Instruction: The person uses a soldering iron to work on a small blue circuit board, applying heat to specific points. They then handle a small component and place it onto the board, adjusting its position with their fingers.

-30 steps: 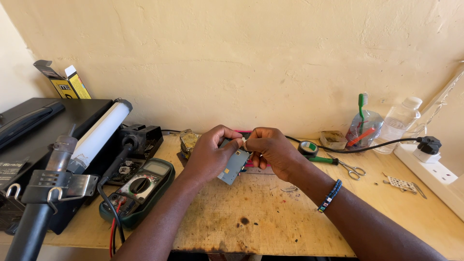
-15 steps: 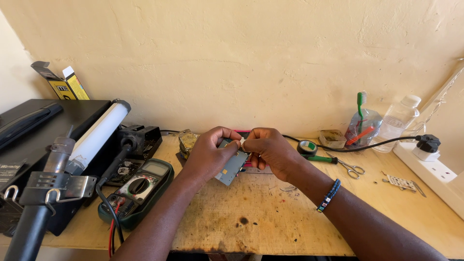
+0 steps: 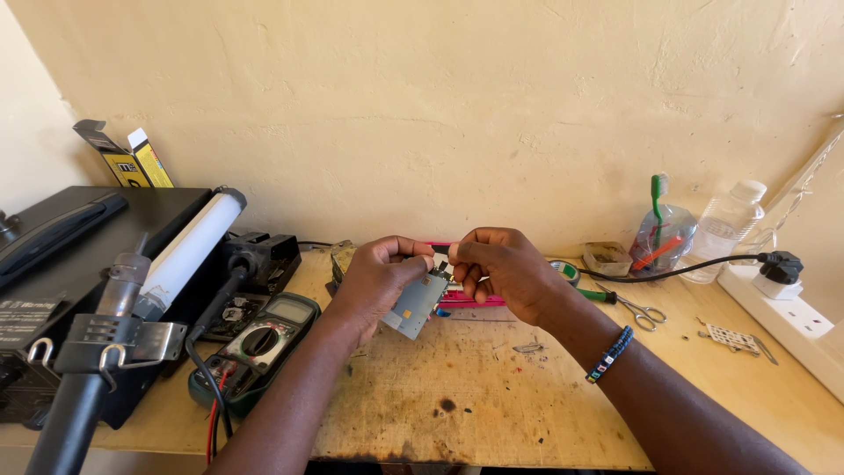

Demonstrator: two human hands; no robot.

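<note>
between both hands' grips (image 3: 374, 277) (image 3: 501, 268), grey panel (image 3: 417, 305), small pinched part hidden

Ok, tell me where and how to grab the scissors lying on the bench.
Take the scissors by the finger loops, which point right toward the bare part of the wooden bench. Come from above and the right: they lie flat, and on their left the blades run toward the green-handled tool and the black cable, so that side looks crowded.

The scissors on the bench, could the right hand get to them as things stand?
Probably yes: the scissors lie on open wood just beside the right hand, with nothing between them, though its fingers would first have to let go of the grey board.
</note>
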